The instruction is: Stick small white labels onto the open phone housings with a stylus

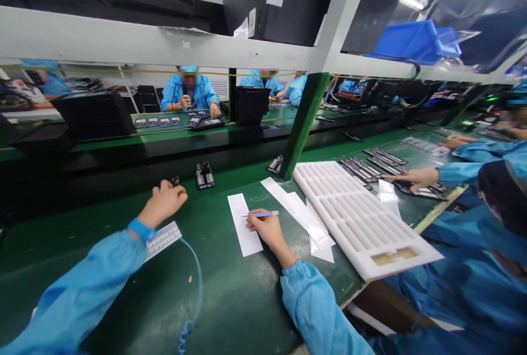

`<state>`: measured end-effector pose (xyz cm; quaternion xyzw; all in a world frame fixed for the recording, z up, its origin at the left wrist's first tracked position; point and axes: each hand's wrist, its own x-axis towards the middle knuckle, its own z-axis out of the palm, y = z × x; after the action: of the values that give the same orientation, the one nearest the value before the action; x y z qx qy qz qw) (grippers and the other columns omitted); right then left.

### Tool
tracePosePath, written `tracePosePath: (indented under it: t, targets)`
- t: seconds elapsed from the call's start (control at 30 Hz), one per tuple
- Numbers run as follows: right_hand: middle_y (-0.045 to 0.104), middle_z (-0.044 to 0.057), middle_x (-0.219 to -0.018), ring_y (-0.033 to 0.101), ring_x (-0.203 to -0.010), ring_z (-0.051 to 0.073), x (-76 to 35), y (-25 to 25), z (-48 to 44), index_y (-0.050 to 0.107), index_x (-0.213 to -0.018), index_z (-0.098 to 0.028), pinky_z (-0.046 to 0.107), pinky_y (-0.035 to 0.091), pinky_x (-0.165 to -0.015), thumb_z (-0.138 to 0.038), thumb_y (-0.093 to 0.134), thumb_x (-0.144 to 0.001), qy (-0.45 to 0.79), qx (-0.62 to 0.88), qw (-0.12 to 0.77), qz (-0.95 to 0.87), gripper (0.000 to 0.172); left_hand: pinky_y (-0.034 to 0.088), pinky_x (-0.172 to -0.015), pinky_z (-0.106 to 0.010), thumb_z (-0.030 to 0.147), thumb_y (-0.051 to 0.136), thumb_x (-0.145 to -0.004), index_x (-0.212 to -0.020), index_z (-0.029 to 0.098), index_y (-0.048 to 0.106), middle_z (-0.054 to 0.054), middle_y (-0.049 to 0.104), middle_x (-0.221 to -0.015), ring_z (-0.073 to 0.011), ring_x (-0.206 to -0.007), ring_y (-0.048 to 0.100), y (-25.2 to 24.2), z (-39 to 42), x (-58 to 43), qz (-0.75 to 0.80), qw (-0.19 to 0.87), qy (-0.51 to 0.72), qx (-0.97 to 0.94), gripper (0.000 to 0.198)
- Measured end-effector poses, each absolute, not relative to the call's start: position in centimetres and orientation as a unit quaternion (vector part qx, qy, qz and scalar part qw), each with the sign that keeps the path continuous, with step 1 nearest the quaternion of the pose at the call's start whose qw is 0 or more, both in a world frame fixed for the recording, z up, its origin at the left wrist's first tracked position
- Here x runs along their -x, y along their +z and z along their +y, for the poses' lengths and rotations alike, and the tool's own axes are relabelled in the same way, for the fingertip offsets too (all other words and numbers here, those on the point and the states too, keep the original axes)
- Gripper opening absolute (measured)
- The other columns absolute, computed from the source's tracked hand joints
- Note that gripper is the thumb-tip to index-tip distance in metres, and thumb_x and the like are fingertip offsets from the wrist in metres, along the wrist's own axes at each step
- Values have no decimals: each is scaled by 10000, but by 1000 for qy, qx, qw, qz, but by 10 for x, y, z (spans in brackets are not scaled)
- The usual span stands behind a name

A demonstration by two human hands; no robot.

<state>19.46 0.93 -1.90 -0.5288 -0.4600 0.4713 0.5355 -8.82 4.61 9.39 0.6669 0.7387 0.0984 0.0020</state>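
Observation:
My right hand (267, 229) grips a thin purple pen-shaped tool (263, 214), its pointed tip to the left over a white sheet (248, 240) with rows of small marks. Farther left, my left hand (164, 203) is closed, and a small dark part (175, 180) shows at its fingertips; I cannot make out its kind. A blue wrist strap (141, 230) with a coiled cord (200, 272) is on my left wrist. Partly hidden under that wrist lies a white printed sheet (167, 238). An opened phone body (205, 175) lies beyond, between my hands.
A white slotted foam tray (358, 207) and loose white strips (296, 212) lie right of my right hand. A green post (304, 124) rises behind them. At right, a co-worker's hand (418, 178) touches one of several phone bodies (356, 171). A shelf beam (164, 42) crosses overhead.

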Motion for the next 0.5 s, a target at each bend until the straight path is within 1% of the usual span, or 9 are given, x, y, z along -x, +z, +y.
tracePosePath:
  t: [0.1, 0.17, 0.23, 0.33, 0.37, 0.4, 0.43, 0.47, 0.5]
  targets:
    - [729, 51, -637, 723, -582, 199, -194, -20, 9, 723, -766, -133, 242, 585, -515, -262, 679, -709, 468, 536, 529, -461, 147, 522, -776, -399, 347, 511, -872, -1035, 306, 697, -82, 526, -1234, -297, -1047, 500, 76, -23, 70, 682, 11, 78, -728, 251]
    - [731, 53, -643, 726, -588, 200, -194, -20, 9, 717, -756, -138, 241, 587, -518, -263, 671, -717, 464, 541, 527, -463, 139, 537, -618, -375, 324, 460, -889, -1046, 305, 701, -124, 520, -1205, -333, -1033, 502, 56, -66, 55, 622, -23, 57, -781, 288]
    - [733, 54, -654, 730, -598, 203, -194, -19, 8, 714, -754, -143, 242, 590, -523, -269, 671, -720, 458, 544, 526, -466, 137, 523, -503, -337, 285, 487, -863, -1045, 293, 705, -151, 532, -1197, -362, -1024, 509, 37, -97, 41, 587, -48, 47, -807, 284]
    - [734, 55, -660, 732, -602, 209, -194, -17, 7, 712, -760, -146, 253, 595, -525, -285, 674, -723, 452, 548, 523, -471, 148, 520, -448, -315, 255, 521, -849, -1150, 289, 672, -168, 550, -1235, -384, -1042, 520, 20, -109, 27, 565, -82, 55, -819, 339]
    - [734, 55, -659, 732, -600, 209, -193, -17, 7, 711, -762, -147, 256, 596, -524, -291, 675, -725, 451, 549, 522, -472, 153, 544, -480, -346, 274, 528, -860, -1197, 288, 649, -170, 552, -1254, -386, -1053, 524, 19, -105, 23, 563, -92, 64, -819, 359]
    - [734, 53, -659, 732, -599, 209, -193, -17, 7, 709, -764, -147, 257, 596, -526, -296, 676, -727, 449, 549, 522, -473, 157, 572, -553, -411, 307, 534, -874, -1241, 288, 624, -168, 551, -1276, -389, -1073, 524, 20, -98, 19, 561, -99, 73, -819, 378]
    - [734, 52, -659, 731, -598, 208, -193, -17, 7, 708, -765, -148, 258, 596, -529, -300, 678, -727, 448, 549, 522, -475, 159, 577, -665, -504, 343, 540, -886, -1275, 289, 599, -163, 546, -1303, -391, -1108, 518, 21, -89, 15, 555, -104, 83, -821, 397]
    - [735, 50, -660, 730, -597, 207, -193, -18, 7, 708, -765, -151, 260, 596, -532, -304, 680, -728, 447, 549, 521, -477, 161, 534, -796, -601, 372, 544, -896, -1305, 293, 574, -153, 534, -1336, -394, -1159, 500, 24, -78, 11, 546, -105, 94, -826, 418]
    - [737, 49, -663, 730, -598, 206, -193, -18, 7, 709, -766, -154, 262, 596, -539, -309, 680, -731, 447, 548, 520, -479, 161, 444, -912, -679, 388, 543, -905, -1329, 298, 551, -141, 514, -1375, -392, -1220, 468, 25, -67, 6, 534, -100, 103, -833, 434]
